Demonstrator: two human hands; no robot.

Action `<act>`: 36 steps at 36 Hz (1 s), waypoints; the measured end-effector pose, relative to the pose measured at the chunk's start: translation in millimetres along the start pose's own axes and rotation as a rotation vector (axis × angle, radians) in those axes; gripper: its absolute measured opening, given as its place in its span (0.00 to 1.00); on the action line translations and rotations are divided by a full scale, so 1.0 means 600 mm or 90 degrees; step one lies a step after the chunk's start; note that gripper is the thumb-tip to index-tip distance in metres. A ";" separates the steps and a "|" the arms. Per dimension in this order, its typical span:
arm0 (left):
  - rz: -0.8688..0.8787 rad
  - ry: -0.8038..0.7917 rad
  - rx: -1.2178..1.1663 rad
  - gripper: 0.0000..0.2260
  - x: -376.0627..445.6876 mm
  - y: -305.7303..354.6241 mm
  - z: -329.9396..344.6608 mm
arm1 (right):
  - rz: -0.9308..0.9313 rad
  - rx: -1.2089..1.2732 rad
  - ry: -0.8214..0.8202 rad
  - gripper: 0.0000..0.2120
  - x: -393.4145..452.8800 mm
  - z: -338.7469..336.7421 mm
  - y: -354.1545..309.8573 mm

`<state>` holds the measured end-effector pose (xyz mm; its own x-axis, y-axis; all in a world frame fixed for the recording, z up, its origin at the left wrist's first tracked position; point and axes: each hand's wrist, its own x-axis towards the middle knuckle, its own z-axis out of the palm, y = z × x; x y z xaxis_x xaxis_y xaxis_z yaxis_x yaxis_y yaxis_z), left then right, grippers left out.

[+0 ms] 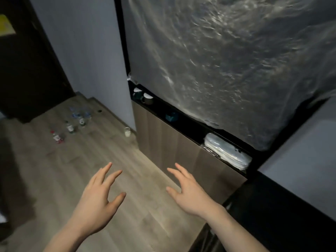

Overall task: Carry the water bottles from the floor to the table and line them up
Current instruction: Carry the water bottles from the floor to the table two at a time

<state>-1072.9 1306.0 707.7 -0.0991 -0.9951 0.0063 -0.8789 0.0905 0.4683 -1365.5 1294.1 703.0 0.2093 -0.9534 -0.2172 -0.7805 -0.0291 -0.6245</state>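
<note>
Head-height, forward-down, perhaps slightly tilted.

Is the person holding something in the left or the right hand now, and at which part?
Nothing is held. The left hand and the right hand are both open in the air, fingers spread. The water bottles stand apart on the floor, untouched.

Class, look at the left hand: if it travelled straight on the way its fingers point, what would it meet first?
Probably the wooden cabinet front, past bare floor; the left hand points up-right, away from the bottles. Depth is unclear.
</note>
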 end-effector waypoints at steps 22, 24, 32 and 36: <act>-0.050 0.001 0.040 0.29 0.353 -0.363 -0.198 | -0.081 -0.012 -0.052 0.31 0.513 0.094 -0.269; -0.062 0.003 0.051 0.29 0.404 -0.388 -0.219 | -0.092 -0.001 -0.057 0.31 0.576 0.095 -0.292; -0.125 0.019 0.052 0.30 0.581 -0.491 -0.306 | -0.143 -0.023 -0.099 0.32 0.823 0.093 -0.390; -0.157 0.028 0.048 0.30 0.641 -0.549 -0.338 | -0.172 -0.062 -0.116 0.32 0.930 0.098 -0.450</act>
<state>-727.3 885.0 735.0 0.1419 -0.9880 -0.0605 -0.9065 -0.1543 0.3929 -1003.5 787.8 706.5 0.5109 -0.8383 -0.1903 -0.7333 -0.3095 -0.6054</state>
